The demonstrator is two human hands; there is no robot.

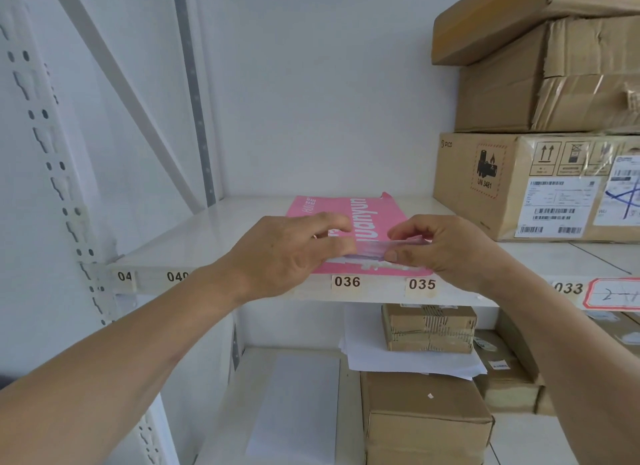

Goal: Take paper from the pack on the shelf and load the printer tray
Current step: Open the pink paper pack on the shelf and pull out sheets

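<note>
A pink paper pack [367, 215] with white lettering lies flat on the white shelf [221, 232], its near end at the shelf's front edge above the labels 036 and 035. My left hand [287, 253] rests on the pack's near left corner, fingers curled over the wrapper. My right hand [446, 246] pinches the wrapper's open flap at the near right, thumb under and fingers on top. White sheet edges show between my hands under the lifted flap. No printer is in view.
Stacked cardboard boxes [540, 184] stand on the same shelf right of the pack. The lower shelf holds more cardboard boxes [426, 426] and loose white sheets [408, 360]. A perforated metal upright [59, 187] runs down the left side.
</note>
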